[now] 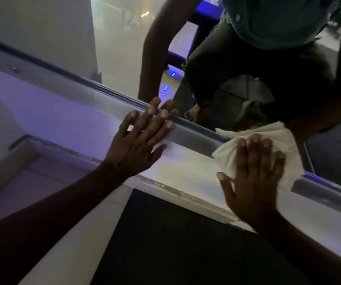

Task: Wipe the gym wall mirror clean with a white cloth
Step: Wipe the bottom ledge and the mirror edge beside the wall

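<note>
A person leaned close to a wall mirror (124,58), which filled the upper half of the frame, hazy and dull at the upper left. Its metal frame (192,136) ran diagonally from the left edge down to the lower right.

Right of centre, the right hand (254,177) lay flat on a crumpled white cloth (227,155), fingers straight and slightly apart, pressing it against the metal frame and the bottom edge of the glass. The flat palm likely served to spread pressure over the cloth for wiping, not to grip it.

In the middle of the frame, the left hand (138,142) rested open against the wall just below the metal frame, fingers spread, their tips lying over the frame. It held nothing and probably steadied the person while leaning in.

The mirror reflected the person's arms, a teal shirt and dark trousers at the upper right, with small blue lights beside them. A dark floor mat (165,243) lay at the bottom centre.
</note>
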